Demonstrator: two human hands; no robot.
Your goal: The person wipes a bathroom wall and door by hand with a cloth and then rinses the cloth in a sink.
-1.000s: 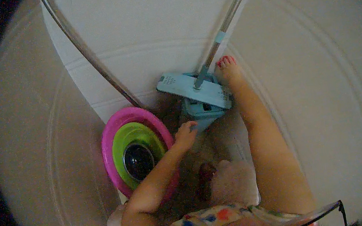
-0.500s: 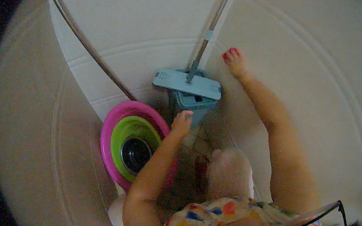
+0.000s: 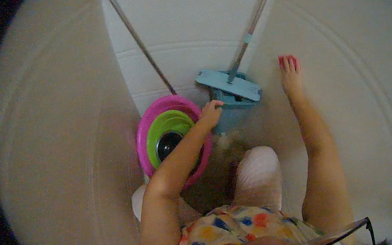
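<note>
My right hand [image 3: 291, 76] reaches far out against the pale wall on the right. Its fingers press a small red thing [image 3: 294, 59] flat to the wall; too little shows to tell what kind it is. My left hand [image 3: 211, 114] is held low, its fingers loosely stretched toward the light blue mop bucket [image 3: 238, 116]. I see nothing in it, and whether it touches the bucket I cannot tell. Across the bucket's top lies a light blue flat mop head [image 3: 229, 86], its pole leaning into the corner. My left forearm partly covers nested basins, a pink one [image 3: 143, 139] outside a green one [image 3: 153, 136].
Inside the green basin sits a dark, shiny round bowl [image 3: 168, 144]. Behind the basins a thin pole [image 3: 141, 44] leans on the white back wall [image 3: 184, 22]. Pale walls stand close on both sides. My bent knee [image 3: 258, 166] is below the bucket.
The whole view has shifted, so basins and mop bucket sit farther right. My right hand has slid right and slightly down along the wall with the red thing. My left hand stays by the bucket.
</note>
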